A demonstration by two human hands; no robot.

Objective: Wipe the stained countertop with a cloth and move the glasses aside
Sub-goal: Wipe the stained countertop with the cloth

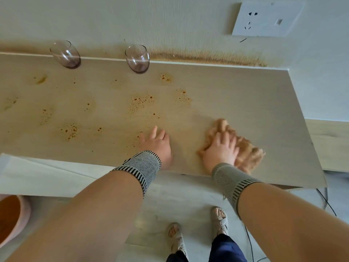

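A person is leaning over a pale table [255, 103] spotted with orange-brown stains [141, 103]. The right hand [221, 150] is pressing a fluffy tan cloth [247, 148] flat near the table's front right, its grip spread over the cloth rather than clenched. The left hand [158, 144] is resting flat beside it, grip released. The cloth looks soft, light and easily bunched, best held under a broad palm. 2 glasses [65, 53] [137, 58] are standing by the back wall, likely fragile and smooth, best taken around the bowl.
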